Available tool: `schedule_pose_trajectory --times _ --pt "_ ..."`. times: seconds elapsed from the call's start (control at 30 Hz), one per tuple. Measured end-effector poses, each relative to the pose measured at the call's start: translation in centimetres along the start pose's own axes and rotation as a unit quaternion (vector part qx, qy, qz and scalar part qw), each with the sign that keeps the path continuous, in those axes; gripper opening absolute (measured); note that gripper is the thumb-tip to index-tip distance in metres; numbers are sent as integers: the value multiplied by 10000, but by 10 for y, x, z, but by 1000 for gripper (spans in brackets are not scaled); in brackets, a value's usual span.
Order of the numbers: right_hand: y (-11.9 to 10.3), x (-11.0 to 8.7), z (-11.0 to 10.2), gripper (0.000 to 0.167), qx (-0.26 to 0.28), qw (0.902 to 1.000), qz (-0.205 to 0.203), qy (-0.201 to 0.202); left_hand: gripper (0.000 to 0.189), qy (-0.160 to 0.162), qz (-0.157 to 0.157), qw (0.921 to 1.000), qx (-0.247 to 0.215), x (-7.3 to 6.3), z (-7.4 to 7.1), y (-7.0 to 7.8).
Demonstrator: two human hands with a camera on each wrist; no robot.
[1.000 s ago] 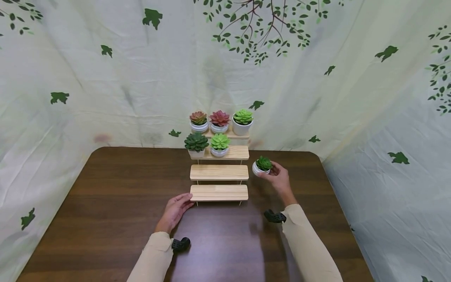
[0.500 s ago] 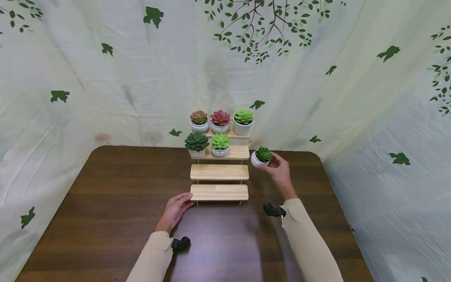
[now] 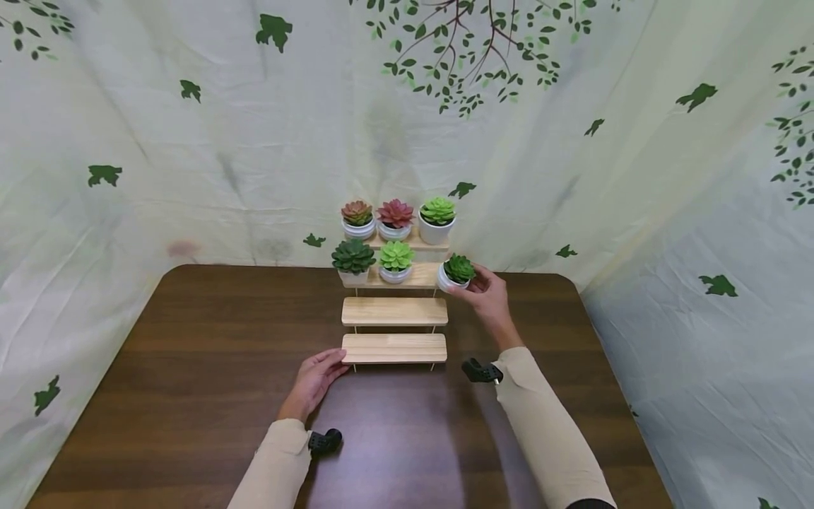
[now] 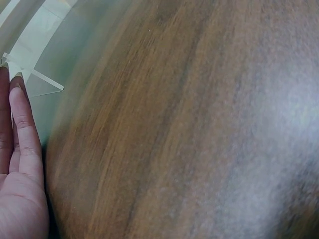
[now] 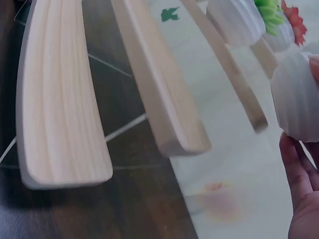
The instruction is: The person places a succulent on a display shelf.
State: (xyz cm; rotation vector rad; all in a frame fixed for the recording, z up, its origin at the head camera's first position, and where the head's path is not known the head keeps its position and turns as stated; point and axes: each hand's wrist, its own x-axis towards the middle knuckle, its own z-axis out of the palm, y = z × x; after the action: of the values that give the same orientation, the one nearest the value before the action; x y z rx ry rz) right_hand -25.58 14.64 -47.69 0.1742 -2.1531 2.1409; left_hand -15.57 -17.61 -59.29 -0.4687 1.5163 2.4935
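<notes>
My right hand (image 3: 488, 295) grips a small dark-green succulent (image 3: 459, 268) in a ribbed white pot (image 5: 295, 97), thumb on the near side and fingers behind. The pot overlaps the right end of the second shelf from the top (image 3: 421, 276) in the head view. That shelf bears a dark-green succulent (image 3: 353, 256) and a bright-green one (image 3: 396, 256). At the lower left corner of the four-tier wooden stand, my left hand (image 3: 316, 378) holds the end of the bottom shelf (image 3: 394, 348). In the left wrist view its fingers (image 4: 25, 122) lie near a thin stand leg (image 4: 46, 79).
On the top shelf stand a reddish-brown succulent (image 3: 357, 213), a pink-red one (image 3: 396, 214) and a light-green one (image 3: 437, 212), all in white pots. The third shelf (image 3: 394, 311) is bare wood. A leaf-printed cloth (image 3: 254, 141) hangs behind the brown table (image 3: 222, 367).
My right hand has carried the potted succulent up and to the left, from beside the stand to the second shelf's right end. The left hand stays at the bottom shelf.
</notes>
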Motion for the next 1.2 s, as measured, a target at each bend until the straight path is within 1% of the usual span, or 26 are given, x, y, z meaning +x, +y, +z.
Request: schedule_pose_trajectory --times 0.17,0.3,0.43,0.67,0.73,0.83,0.97,1.1,1.13,1.2 --pt "0 6 13 58 3 9999 -45 -136 18 63 12 10000 40 -1 -2 0" --pt "2 9 21 58 -214 9992 -127 -304 15 29 51 9999 106 -1 -4 -1" --pt "2 13 25 59 -451 9979 -250 -394 16 -8 62 10000 34 -2 -5 -2" --pt "2 16 28 64 -1063 9936 -301 -236 19 -27 12 10000 -36 -2 -3 -4" --pt "3 16 29 64 -1096 9931 -375 -189 19 -50 34 10000 1 -2 -3 -3" --pt "3 17 30 65 -998 9937 -479 -197 19 -78 57 9999 26 -1 -2 -3" --pt "-2 14 31 63 -1007 9935 -484 -229 20 -102 41 9999 33 0 -1 -4" --pt "-2 13 31 63 -1320 9901 -457 -145 21 -115 48 9999 30 1 -1 -5" --pt "3 15 30 64 -1410 9889 -458 -105 21 -118 55 9999 24 1 -1 -4" --pt "3 15 30 66 -1537 9870 -467 -85 21 -103 63 9999 33 2 -1 -4"
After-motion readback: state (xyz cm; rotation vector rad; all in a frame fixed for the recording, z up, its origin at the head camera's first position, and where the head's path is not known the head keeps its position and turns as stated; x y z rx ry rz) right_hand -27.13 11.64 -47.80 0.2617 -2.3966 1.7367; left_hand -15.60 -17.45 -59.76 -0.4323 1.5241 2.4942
